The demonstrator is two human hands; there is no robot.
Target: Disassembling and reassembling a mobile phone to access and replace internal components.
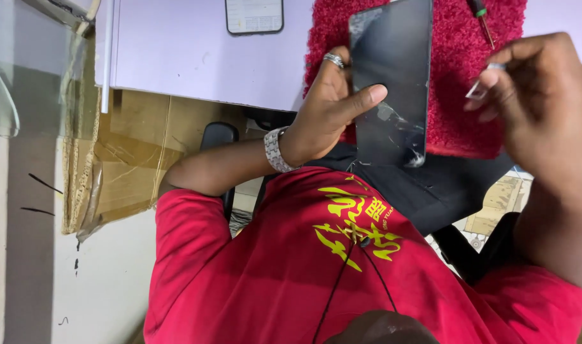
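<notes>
The left hand [332, 105] grips a dark, flat tablet [390, 76] by its long edge, thumb stretched across the glass and fingers curled behind; a silver ring sits on one finger and a studded silver watch band [275, 150] wraps the wrist. The tablet's screen is black and glossy, tilted up off the surface, with cracks spreading near its lower corner. The right hand [539, 102] hovers just beside the tablet's other edge, fingers pinched narrowly on a small, thin, pale piece [479, 89]; what that piece is cannot be told. Under the tablet lies a fluffy red mat [460, 95], resting on a pale lilac tabletop [189, 48]; a small screwdriver [482, 19] with a green and black handle lies on the mat near its far edge. Further along the tabletop lies a phone [254, 16], its screen lit. Beneath the table's edge, brown cardboard [125, 153] leans against the wall; the person's red shirt [291, 267] fills the near part of the view.
</notes>
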